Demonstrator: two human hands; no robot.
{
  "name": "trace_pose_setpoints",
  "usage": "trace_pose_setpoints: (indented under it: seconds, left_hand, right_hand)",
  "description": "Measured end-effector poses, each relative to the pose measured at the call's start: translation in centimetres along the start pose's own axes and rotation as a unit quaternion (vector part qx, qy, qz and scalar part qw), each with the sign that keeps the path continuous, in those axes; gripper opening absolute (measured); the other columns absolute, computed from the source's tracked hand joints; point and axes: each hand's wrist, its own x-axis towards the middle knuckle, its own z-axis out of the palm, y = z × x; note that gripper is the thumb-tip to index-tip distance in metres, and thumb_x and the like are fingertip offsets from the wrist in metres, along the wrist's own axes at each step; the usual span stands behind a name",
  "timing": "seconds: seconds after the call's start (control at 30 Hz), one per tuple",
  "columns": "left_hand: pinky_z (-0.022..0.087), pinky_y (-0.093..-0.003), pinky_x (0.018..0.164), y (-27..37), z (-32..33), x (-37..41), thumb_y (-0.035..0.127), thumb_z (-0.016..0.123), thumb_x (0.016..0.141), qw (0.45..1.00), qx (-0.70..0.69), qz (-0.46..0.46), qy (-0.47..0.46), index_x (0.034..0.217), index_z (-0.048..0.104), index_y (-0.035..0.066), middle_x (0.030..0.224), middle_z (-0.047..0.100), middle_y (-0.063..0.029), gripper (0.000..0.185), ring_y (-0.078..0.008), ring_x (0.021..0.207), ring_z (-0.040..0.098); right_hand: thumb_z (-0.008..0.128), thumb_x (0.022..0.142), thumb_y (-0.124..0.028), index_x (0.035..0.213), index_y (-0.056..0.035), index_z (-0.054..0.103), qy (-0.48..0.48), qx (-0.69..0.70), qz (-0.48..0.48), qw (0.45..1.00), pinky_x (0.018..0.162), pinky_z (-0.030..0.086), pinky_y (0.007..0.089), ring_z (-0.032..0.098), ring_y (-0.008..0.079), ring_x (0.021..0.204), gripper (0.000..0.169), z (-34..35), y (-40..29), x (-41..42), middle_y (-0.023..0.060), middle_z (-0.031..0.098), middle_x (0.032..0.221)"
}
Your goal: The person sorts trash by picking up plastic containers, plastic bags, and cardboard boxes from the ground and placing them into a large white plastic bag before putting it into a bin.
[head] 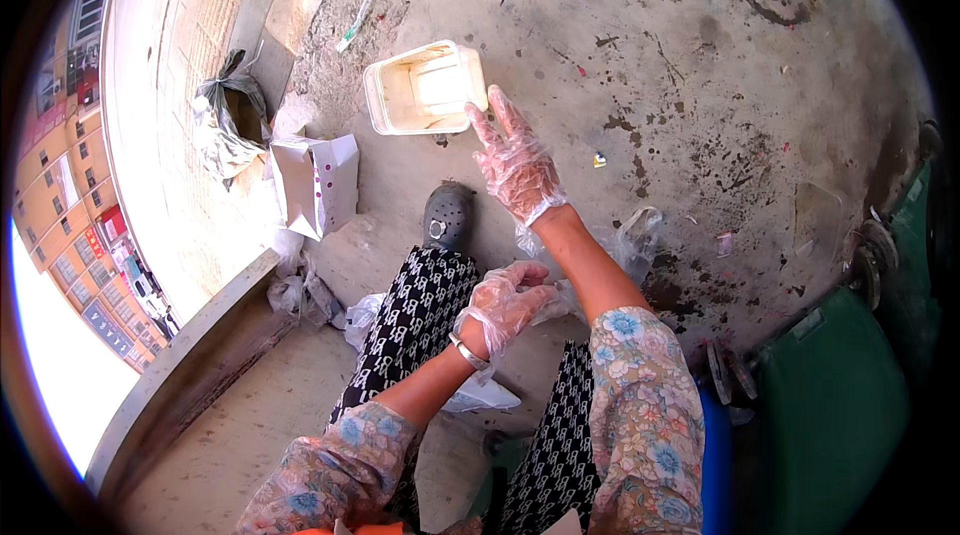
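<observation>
Both hands wear thin clear plastic gloves. My right hand (517, 160) reaches forward with its fingers apart, the fingertips at the near right corner of a whitish plastic tub (427, 88). Whether they touch it I cannot tell. The tub lies on the concrete with its opening turned towards the left. My left hand (506, 310), with a bracelet at the wrist, is half curled above the gap between the legs. Clear plastic shows beside its fingers; whether it is held is unclear. A white paper bag or carton with pink dots (334, 186) stands open left of my shoe.
A grey plastic bag (232, 114) lies at the left, and crumpled clear bags (300, 295) rest by a raised concrete edge (191, 362). Green wheeled bins (832, 400) and a blue object (716, 460) are at the lower right. Litter and dark stains mark the ground.
</observation>
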Motion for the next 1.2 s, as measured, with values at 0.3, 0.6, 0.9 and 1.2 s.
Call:
trace_pose_setpoints:
  seconds: [0.3, 0.6, 0.9, 1.2]
  left_hand:
    - [0.044, -0.023, 0.064, -0.2, 0.3, 1.2, 0.015, 0.065, 0.079, 0.999, 0.006, 0.008, 0.044, 0.11, 0.058, 0.004, 0.091, 0.06, -0.002, 0.033, -0.0077, 0.076, 0.053]
    - [0.048, -0.0229, 0.06, -0.6, 1.7, 1.0, 0.014, 0.06, 0.081, 0.996, -0.045, -0.045, 0.06, 0.11, 0.058, 0.006, 0.093, 0.06, -0.0007, 0.03, -0.0104, 0.077, 0.058]
    - [0.048, -0.0204, 0.056, 0.0, 3.0, 1.5, 0.014, 0.06, 0.081, 0.997, 0.029, -0.003, 0.074, 0.106, 0.06, 0.004, 0.086, 0.06, -0.0006, 0.027, -0.0088, 0.071, 0.059]
    - [0.047, -0.0205, 0.059, 1.4, 6.2, 1.1, 0.014, 0.061, 0.082, 0.997, 0.046, 0.009, 0.067, 0.105, 0.061, 0.004, 0.088, 0.061, -0.0011, 0.026, -0.0093, 0.074, 0.059]
  right_hand:
    - [0.046, 0.086, -0.012, 0.131, -0.0134, 0.043, -0.15, -0.056, 0.0, 0.987, 0.094, 0.043, 0.0369, 0.051, 0.0279, 0.112, 0.045, 0.4, 5.0, -2.7, 0.0148, 0.052, 0.123]
    - [0.074, 0.066, -0.011, 0.111, -0.0066, 0.052, 0.357, -0.144, 0.535, 0.752, 0.089, 0.041, 0.0402, 0.048, 0.0338, 0.103, 0.05, -19.3, 24.1, -25.9, 0.0194, 0.047, 0.113]
    - [0.051, 0.086, -0.048, 0.119, -0.0027, 0.047, 0.59, 0.318, 0.658, 0.342, 0.06, 0.047, 0.0301, 0.052, 0.0214, 0.063, 0.056, -32.9, 37.3, -36.3, 0.0119, 0.055, 0.103]
    - [0.052, 0.088, -0.013, 0.099, -0.0009, 0.055, 0.517, 0.752, 0.179, 0.368, 0.047, 0.044, 0.0208, 0.052, 0.0131, 0.059, 0.016, -31.3, 38.8, -40.4, 0.0096, 0.061, 0.088]
